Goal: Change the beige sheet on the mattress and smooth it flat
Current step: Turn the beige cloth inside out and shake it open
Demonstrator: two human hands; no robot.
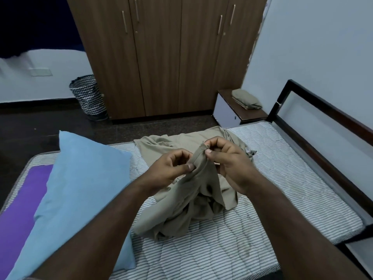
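Note:
A beige sheet [181, 207] lies bunched in a heap on the bare striped mattress [282, 178]. Part of it is lifted off the heap. My left hand [171, 168] pinches its hem between thumb and fingers. My right hand [228, 162] pinches the same hem a little higher and to the right, close to the left hand. A second beige sheet [246, 100], folded, rests on the small bedside table [232, 112] beyond the bed.
A light blue pillow [80, 188] leans on the mattress at left, with a purple pillow [20, 209] beside it. A dark headboard frame [323, 128] runs along the right. A brown wardrobe [165, 57] and a zigzag laundry basket [88, 98] stand behind.

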